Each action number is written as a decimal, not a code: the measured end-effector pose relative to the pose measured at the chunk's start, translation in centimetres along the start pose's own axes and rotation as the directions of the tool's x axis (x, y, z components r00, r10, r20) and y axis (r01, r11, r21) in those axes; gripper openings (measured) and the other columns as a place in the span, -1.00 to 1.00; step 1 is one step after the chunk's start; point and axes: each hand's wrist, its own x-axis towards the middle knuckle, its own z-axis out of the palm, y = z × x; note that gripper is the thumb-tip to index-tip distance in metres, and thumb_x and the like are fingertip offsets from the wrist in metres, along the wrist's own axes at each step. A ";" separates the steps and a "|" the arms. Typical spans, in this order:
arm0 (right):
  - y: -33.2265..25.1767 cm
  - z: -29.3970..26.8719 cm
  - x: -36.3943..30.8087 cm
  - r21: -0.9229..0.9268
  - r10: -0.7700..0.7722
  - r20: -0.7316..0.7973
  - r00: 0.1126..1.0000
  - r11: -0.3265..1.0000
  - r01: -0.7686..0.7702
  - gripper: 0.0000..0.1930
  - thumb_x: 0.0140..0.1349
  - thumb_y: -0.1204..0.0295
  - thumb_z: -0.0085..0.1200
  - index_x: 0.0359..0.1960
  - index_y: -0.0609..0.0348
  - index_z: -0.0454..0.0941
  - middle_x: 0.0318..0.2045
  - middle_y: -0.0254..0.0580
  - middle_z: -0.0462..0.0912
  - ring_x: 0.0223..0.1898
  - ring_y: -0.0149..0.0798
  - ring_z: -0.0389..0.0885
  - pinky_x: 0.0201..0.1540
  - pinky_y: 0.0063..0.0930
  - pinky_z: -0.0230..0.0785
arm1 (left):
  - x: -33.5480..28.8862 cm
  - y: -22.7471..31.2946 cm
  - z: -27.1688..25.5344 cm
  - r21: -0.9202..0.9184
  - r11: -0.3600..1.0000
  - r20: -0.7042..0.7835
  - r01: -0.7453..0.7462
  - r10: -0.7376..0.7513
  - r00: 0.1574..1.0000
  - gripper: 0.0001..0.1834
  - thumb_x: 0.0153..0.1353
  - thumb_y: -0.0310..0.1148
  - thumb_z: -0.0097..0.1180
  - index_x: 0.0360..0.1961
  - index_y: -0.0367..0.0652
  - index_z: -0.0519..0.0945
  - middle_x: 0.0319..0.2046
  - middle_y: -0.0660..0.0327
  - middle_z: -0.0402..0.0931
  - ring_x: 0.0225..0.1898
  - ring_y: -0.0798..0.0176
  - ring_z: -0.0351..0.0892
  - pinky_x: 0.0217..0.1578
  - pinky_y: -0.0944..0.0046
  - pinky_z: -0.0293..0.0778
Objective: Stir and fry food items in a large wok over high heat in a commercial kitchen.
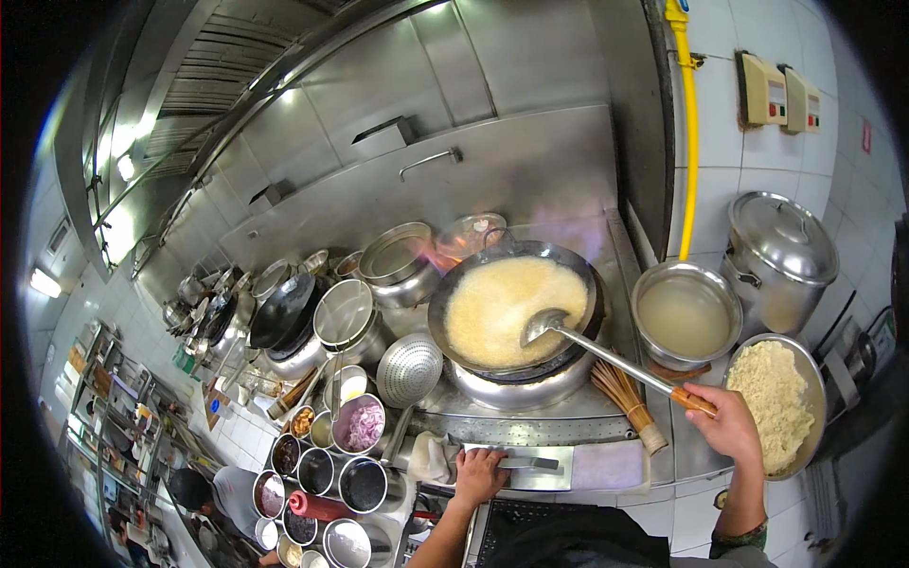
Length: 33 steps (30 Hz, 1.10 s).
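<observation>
My right hand (pixel 727 423) is wrapped round the wooden end of a long-handled ladle (pixel 620 354). The ladle's bowl rests in bubbling pale-yellow liquid (pixel 502 301) inside a black wok (pixel 592 327) on the burner. Purple and orange flames show behind the wok. My left hand (pixel 480 475) lies on the stove's front edge, fingers spread, beside a flat metal handle (pixel 527 463) and a folded pale cloth (pixel 431 459). A bamboo brush (pixel 630 405) leans between the wok and my right hand.
Right of the wok stand a pot of cloudy liquid (pixel 688 317), a lidded steel pot (pixel 782 241) and a bowl of pale crumbs (pixel 769 407). A perforated skimmer (pixel 410 369) and several seasoning containers (pixel 363 483) crowd the left. Another person (pixel 232 497) is at lower left.
</observation>
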 end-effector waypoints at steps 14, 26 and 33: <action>1.9 7.5 4.6 -0.052 -0.133 -0.004 0.991 0.990 0.133 -0.56 0.17 0.35 0.25 0.12 0.09 0.61 -0.14 0.13 0.71 -0.09 0.15 0.68 0.01 -0.11 0.50 | 0.1 0.3 -0.4 -0.035 0.999 0.014 0.019 -0.019 1.000 -0.53 0.09 -0.06 0.30 0.03 0.09 0.61 -0.07 0.20 0.57 0.14 0.01 0.46 0.27 -0.27 0.17; 0.4 13.2 8.3 -0.063 -0.103 -0.010 0.995 0.993 0.102 -0.54 0.21 0.35 0.23 0.18 0.07 0.56 -0.03 0.08 0.68 -0.02 0.18 0.64 0.08 -0.09 0.47 | -0.1 0.0 -0.4 -0.021 0.999 0.085 0.045 -0.043 0.995 -0.50 0.11 -0.05 0.29 0.07 0.08 0.58 -0.03 0.20 0.54 0.17 0.00 0.44 0.26 -0.30 0.17; 0.4 17.2 10.1 -0.032 -0.137 -0.025 0.990 0.990 0.136 -0.51 0.23 0.36 0.20 0.23 0.06 0.52 -0.02 0.12 0.67 -0.02 0.20 0.63 0.08 -0.08 0.47 | -0.3 -0.3 0.1 -0.055 0.998 0.045 0.023 -0.020 0.999 -0.50 0.13 -0.04 0.28 0.10 0.09 0.56 -0.03 0.20 0.52 0.18 0.00 0.42 0.28 -0.31 0.16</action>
